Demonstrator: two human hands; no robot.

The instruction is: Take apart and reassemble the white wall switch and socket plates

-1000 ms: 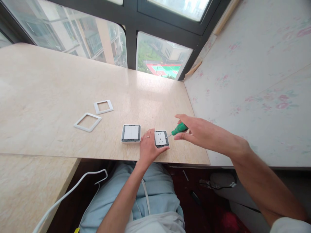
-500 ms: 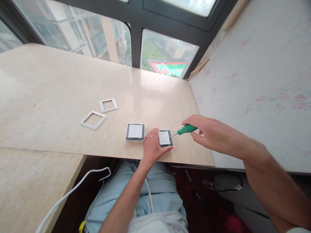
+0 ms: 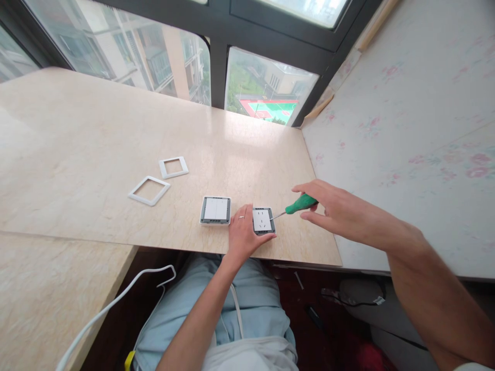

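Observation:
My left hand (image 3: pixel 243 236) grips a small white wall socket (image 3: pixel 263 220) with a grey rim, pinning it to the beige stone counter (image 3: pixel 116 134) near the front edge. A ring shows on one finger. My right hand (image 3: pixel 340 211) holds a green-handled screwdriver (image 3: pixel 299 205) in its fingers, the metal tip touching the socket's right side. To the left of the socket lies a white two-button switch module (image 3: pixel 215 209) with a grey rim, untouched.
Two white square cover frames (image 3: pixel 149 190) (image 3: pixel 174 167) lie further left on the counter. A flowered wall (image 3: pixel 406 129) rises on the right, a window (image 3: pixel 266 87) stands behind. A white cable (image 3: pixel 116 304) hangs below the counter edge beside my lap.
My right hand has shifted a little to the right with the screwdriver, its tip staying at the socket's right side. The left hand keeps its hold on the socket.

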